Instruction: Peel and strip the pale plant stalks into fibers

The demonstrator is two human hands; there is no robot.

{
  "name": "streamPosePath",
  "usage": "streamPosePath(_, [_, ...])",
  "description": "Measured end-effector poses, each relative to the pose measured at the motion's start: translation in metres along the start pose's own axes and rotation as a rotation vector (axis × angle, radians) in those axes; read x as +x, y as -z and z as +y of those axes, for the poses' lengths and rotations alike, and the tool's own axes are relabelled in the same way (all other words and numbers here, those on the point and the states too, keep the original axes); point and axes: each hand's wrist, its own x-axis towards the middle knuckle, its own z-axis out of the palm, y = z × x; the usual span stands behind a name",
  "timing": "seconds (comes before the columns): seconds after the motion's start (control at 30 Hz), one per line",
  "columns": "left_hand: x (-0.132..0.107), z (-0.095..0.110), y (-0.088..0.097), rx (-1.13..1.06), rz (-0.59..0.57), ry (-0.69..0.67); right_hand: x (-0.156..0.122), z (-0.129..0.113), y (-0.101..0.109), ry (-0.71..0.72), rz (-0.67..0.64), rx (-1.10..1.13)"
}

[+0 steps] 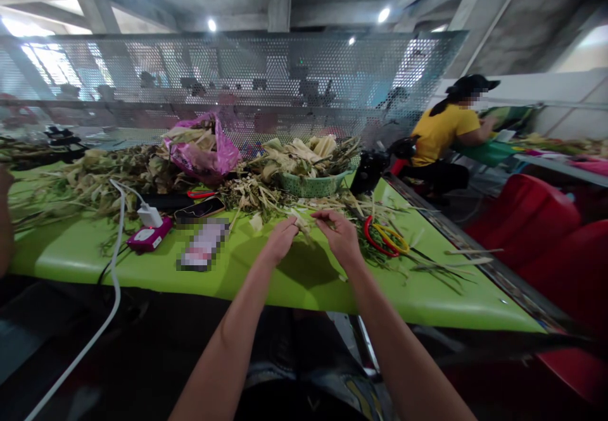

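My left hand (280,238) and my right hand (341,236) are raised just above the lime-green table (294,278), fingers pinched together on a pale dried leaf strip (303,223) held between them. Right behind my hands lies a heap of dried husks and stalks (256,193). A green woven basket (311,183) full of pale husks stands beyond it. Red and yellow rubber bands (386,238) lie beside my right hand.
A pink plastic bag (209,152) of husks sits at the back. A phone (205,207), a pink power bank (148,237) with white charger and cable lie at left. A perforated metal screen (247,79) backs the table. A person in yellow (444,133) sits at right; red chairs (536,218) stand nearby.
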Motion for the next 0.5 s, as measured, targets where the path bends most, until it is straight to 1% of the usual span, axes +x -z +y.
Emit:
streamPosePath(0.1, [-0.0015,0.0050,-0.0002,0.084,-0.105,-0.110,0.0004,-0.0009,-0.0004,-0.058,-0.105,0.008])
streamPosePath(0.17, [-0.0016,0.0056,-0.0014,0.098,-0.161,-0.128,0.0005,-0.0002,-0.0023,-0.115,-0.122,0.056])
streamPosePath(0.23, [-0.0014,0.0042,-0.0031,0.108,-0.193,-0.125,0.0003,0.0006,-0.0043,-0.158,-0.121,0.108])
streamPosePath(0.3, [-0.0016,0.0028,-0.0048,0.124,-0.207,-0.096,0.0000,0.0011,-0.0055,-0.181,-0.102,0.146])
streamPosePath(0.37, [-0.0029,0.0033,-0.0064,0.137,-0.225,-0.074,-0.0002,0.0017,-0.0058,-0.188,-0.047,0.157])
streamPosePath(0.5, [-0.0066,0.0090,-0.0086,0.104,-0.297,-0.081,0.0001,0.0027,-0.0047,-0.183,0.067,0.122])
